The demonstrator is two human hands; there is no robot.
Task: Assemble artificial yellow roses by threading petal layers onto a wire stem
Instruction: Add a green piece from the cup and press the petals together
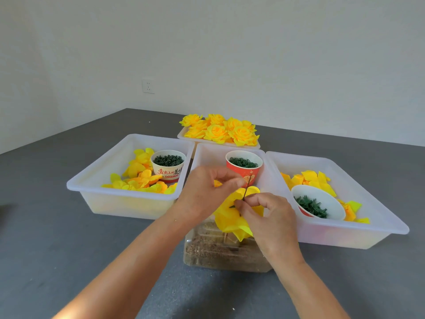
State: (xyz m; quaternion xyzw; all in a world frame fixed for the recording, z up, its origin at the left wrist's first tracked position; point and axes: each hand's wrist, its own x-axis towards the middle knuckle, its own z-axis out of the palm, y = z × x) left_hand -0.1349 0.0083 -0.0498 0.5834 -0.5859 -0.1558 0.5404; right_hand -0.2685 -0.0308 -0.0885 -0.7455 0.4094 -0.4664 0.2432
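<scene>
Head view: left hand (207, 192) pinches wire stem (246, 191) top, twelve o'clock of petal layers (232, 217). Right hand (269, 217) pinches the stem at the petals; sliding straight should avoid tearing.

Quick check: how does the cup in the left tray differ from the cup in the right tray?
The left cup stands upright; the right cup is tipped over, its mouth facing the camera. The left cup is cream outside with red print; the right cup shows red outside and a white inside. The left cup is filled to the brim with dark green pieces; the right cup's pieces lie low along its side. Both sit among yellow petals in white trays.
</scene>
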